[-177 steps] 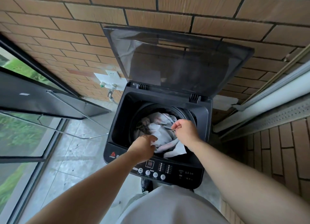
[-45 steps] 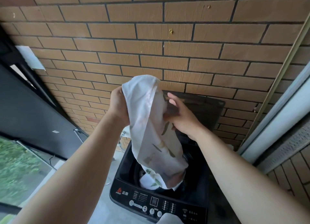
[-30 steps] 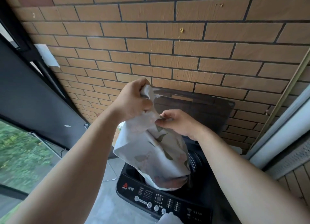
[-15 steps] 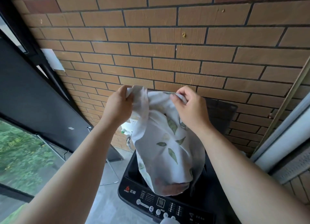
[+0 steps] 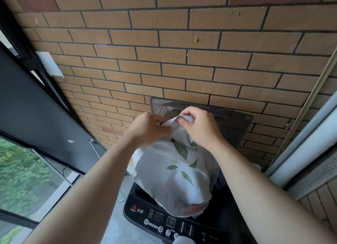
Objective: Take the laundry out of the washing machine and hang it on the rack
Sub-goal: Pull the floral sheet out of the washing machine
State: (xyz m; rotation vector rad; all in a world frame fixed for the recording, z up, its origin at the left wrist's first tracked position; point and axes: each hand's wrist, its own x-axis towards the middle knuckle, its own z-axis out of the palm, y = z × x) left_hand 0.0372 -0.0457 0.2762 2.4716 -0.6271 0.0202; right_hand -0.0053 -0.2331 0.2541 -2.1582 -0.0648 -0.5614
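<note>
Cloth (image 5: 175,174): leaf-printed, held above the washing machine (image 5: 155,218), lower end sagging at its opening.
Left hand (image 5: 149,127): top hem is pinched.
Right hand (image 5: 198,128): same hem is pinched, just beside.
Technique: hem should be drawn apart, then lifted clear.
</note>
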